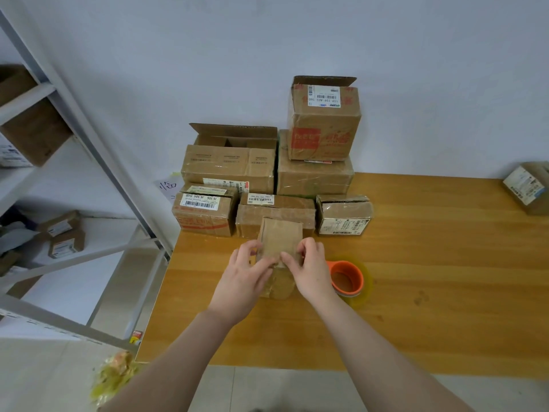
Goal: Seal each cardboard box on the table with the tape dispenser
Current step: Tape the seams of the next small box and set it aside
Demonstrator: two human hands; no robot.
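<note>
Box in hand: I see the small cardboard box [280, 242] near the table's [416, 292] front-left, just ahead of the stacked boxes [267, 185].
Left hand [242, 281]: fingers curled onto the box's left edge, pinching the flap.
Right hand [310, 272]: fingers bent over the right edge, pressing down.
Tape dispenser [347, 279]: orange, lying just right of the box, untouched.
Risk: I judge the flaps could spring open once a hand leaves for the tape.

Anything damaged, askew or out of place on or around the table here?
Yes. The small box at the right end of the front row has a crumpled, torn top edge. A lone box sits apart at the table's far right edge. Crumpled yellowish plastic lies on the floor by the near left corner.
</note>
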